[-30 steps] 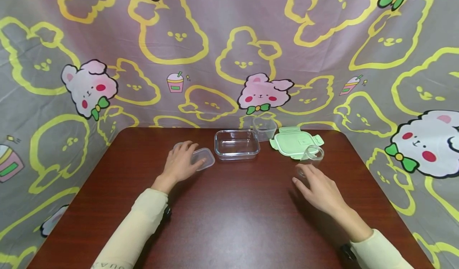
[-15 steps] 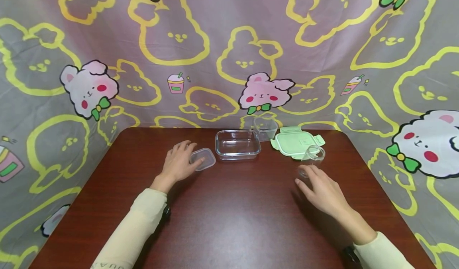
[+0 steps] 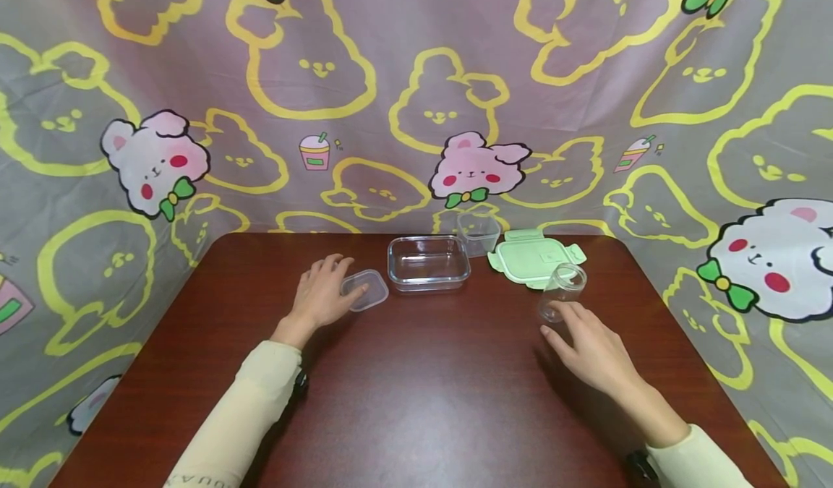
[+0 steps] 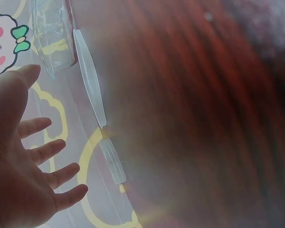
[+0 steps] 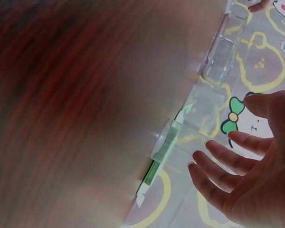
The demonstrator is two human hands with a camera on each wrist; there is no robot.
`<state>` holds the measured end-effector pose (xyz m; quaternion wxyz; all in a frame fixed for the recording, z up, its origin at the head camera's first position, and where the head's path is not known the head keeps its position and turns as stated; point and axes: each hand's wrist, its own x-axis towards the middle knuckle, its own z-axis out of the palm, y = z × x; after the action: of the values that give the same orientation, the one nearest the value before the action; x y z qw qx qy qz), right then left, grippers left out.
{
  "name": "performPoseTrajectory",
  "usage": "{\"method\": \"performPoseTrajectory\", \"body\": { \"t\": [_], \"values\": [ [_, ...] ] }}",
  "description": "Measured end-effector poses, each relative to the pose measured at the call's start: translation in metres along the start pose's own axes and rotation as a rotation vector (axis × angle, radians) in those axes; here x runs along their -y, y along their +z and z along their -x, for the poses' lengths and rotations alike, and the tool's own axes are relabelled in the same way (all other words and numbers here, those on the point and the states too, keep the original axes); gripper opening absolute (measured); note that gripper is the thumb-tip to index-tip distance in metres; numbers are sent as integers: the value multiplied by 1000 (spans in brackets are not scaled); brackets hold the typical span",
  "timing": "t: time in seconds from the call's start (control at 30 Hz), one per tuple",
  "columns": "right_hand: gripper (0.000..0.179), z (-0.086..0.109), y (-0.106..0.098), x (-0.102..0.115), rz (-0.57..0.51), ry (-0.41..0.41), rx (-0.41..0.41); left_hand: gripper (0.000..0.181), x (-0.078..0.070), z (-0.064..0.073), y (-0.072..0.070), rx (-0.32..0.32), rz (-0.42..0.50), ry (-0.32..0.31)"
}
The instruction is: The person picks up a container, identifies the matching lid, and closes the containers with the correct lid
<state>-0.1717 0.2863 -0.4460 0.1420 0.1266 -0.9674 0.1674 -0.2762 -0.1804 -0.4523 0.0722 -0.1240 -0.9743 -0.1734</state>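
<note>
My left hand (image 3: 319, 296), its fingers extended and spread, hovers beside a clear rectangular plastic lid (image 3: 366, 290). In the left wrist view a second translucent lid (image 4: 114, 161) lies past the first; the hand covers it in the head view. On the other side, my right hand (image 3: 595, 347) is held with loose fingers just in front of a clear glass jar (image 3: 565, 289). It appears to grip nothing. That jar stands at the near edge of a light green snap lid (image 3: 530, 258). A rectangular glass food container (image 3: 428, 265) sits between the hands, without a cover.
Behind the glass container's right corner stands a small clear plastic box (image 3: 479, 235). All of this is on a dark reddish-brown table (image 3: 416, 394). A cartoon-print curtain (image 3: 364, 97) encloses the table's back and sides.
My right hand has drawn slightly away from the jar, toward me and right. My left hand has shifted a little left, now covering the second lid. The containers stay put.
</note>
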Motion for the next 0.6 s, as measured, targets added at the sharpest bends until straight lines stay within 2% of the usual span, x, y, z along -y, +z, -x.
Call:
{"method": "performPoseTrajectory", "body": {
  "t": [0.33,0.6],
  "values": [
    [40,2,-2,-2,-4,4,-22,74,7,-2,1,-23,13,-13],
    [43,6,-6,-6,-5,38,5,75,15,-3,3,-24,17,-34]
  ]
}}
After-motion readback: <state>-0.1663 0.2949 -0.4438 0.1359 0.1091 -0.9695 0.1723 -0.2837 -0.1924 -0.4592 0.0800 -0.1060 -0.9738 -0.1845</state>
